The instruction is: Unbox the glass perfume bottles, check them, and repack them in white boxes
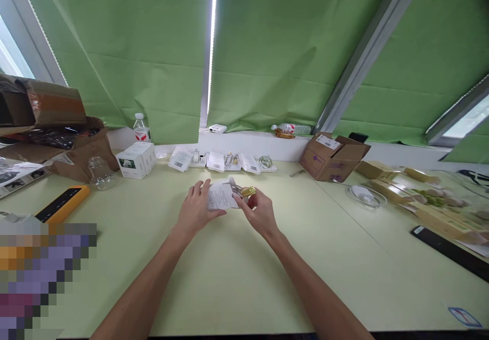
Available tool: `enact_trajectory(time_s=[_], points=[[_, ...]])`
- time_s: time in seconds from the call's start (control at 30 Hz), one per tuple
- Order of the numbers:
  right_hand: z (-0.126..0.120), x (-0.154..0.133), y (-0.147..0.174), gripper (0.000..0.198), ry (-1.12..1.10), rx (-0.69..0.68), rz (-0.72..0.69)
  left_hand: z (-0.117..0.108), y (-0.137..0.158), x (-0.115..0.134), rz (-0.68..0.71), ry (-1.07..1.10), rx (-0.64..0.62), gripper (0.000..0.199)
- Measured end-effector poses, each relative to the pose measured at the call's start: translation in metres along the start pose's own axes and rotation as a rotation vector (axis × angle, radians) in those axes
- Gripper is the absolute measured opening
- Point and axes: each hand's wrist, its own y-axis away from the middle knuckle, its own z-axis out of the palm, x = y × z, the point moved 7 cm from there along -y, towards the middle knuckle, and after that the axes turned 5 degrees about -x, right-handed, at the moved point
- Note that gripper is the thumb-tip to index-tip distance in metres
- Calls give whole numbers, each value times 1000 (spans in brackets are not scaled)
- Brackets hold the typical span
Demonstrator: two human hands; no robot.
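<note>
My left hand (194, 208) grips a small white printed box (220, 197) from its left side, above the middle of the table. At the box's right end, my right hand (260, 210) has its fingers closed around a small glass bottle with a shiny gold cap (249, 191), which looks like a perfume bottle. Part of the glass lies against or inside the box end; I cannot tell which. Behind my hands, along the wall, stand several opened white boxes (216, 161) with small glass bottles (265, 162) beside them.
At the back left are white cartons (136, 160), a glass jar (101, 173) and a water bottle (141, 128). An orange power strip (64, 203) lies on the left. An open cardboard box (331, 157), a coiled white cable (365, 196) and a black bar (451, 252) are on the right.
</note>
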Motion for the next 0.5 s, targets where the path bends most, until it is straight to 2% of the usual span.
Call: enact_trajectory(time_s=[0.17,0.5], points=[[1,2,1,30,-22,-2,24,1,0,0,23,-20,3,109],[12,12,3,33,-188,-48,115,1,1,4,79,46,0,82]])
